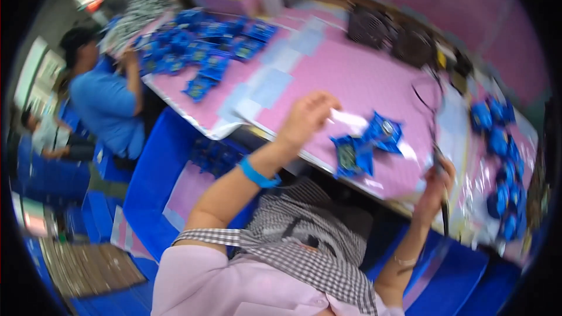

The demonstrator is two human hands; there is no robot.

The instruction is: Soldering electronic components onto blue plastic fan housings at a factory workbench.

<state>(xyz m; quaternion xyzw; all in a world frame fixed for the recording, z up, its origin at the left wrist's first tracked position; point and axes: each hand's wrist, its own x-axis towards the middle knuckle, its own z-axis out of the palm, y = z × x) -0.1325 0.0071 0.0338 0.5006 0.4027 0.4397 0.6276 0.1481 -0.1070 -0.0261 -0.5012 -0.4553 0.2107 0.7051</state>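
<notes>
The left hand [307,118] reaches out over the pink worktop [351,76], its fingers [325,104] curled onto the near end of a clear, whitish plastic sleeve [350,122]. Just past those fingers, 2 blue packets [367,143] lie touching each other on the worktop, one square-on, the other tilted like a star. A blue wristband [257,174] circles the left wrist.

The right hand [439,177] is raised at the worktop's near edge, its fingers clenched around a thin dark tool [443,199] that hangs down below them; motion blur hides what kind of tool it is. A dark cable [424,96] loops on the worktop beyond these fingers. To the outer side of the right fingers, a row of blue packets [500,164] lies on glossy film.

Far beyond the left fingers, a heap of blue packets [202,47] covers the worktop's far corner, where another person in a blue shirt [108,108] sits.
</notes>
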